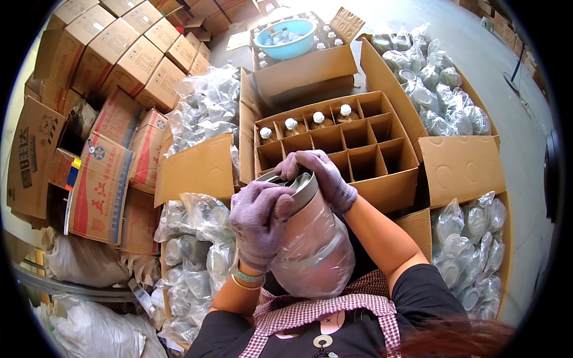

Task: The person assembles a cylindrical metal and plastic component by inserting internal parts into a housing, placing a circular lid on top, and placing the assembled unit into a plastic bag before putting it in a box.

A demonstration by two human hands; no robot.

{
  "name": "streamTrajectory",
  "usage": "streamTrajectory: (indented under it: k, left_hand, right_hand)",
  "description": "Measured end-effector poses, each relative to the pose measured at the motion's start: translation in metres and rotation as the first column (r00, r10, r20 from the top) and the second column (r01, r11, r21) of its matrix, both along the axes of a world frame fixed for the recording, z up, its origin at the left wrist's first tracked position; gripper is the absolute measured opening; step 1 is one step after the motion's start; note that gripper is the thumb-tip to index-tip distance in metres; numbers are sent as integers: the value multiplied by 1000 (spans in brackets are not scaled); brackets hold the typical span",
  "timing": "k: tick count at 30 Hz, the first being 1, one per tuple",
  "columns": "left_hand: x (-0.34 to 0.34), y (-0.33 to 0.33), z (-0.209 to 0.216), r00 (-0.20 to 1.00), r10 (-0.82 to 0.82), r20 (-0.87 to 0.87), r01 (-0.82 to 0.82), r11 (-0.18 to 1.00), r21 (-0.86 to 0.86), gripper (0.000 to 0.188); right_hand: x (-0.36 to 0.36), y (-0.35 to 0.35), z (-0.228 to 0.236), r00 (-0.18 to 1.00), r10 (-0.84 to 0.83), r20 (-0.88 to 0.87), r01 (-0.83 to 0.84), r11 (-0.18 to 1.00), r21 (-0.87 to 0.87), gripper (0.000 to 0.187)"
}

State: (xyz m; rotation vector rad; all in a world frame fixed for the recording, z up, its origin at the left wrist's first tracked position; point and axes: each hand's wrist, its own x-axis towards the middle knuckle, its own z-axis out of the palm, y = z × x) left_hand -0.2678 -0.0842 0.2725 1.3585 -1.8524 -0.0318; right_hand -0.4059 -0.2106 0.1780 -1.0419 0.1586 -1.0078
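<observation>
Gleaming in clear plastic, right before the checked apron (364,303), it's the big pinkish container (313,241), just this side of the divided carton (382,192)! Gloved right hand (325,179) up top, fingers curled over the grey rim (305,196) and gripping it; gloved left hand (256,224) at the rim's left, fingers folded in, though whether they pinch anything, I cannot tell. Beyond, four white-capped bottles (319,118) stand in the carton's cells, a blue basin (301,48) farther back.
</observation>
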Motion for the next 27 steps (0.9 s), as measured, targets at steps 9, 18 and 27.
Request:
streamTrajectory:
  k: [9,18,27]
  left_hand:
    - [-35,-5,12,999,8,-31,-11,997,-79,43]
    - [27,-54,-77,-565,-109,-818,644,561,-520,49]
    - [19,-62,-86,-25,-313,-949,594,759,-266,52]
  right_hand:
    - [11,-25,-36,851,297,434,-494,733,467,46]
    - [-20,76,79,691,-722,4,520,494,-697,23]
    - [-41,61,52,777,-626,-68,477,655,-586,11]
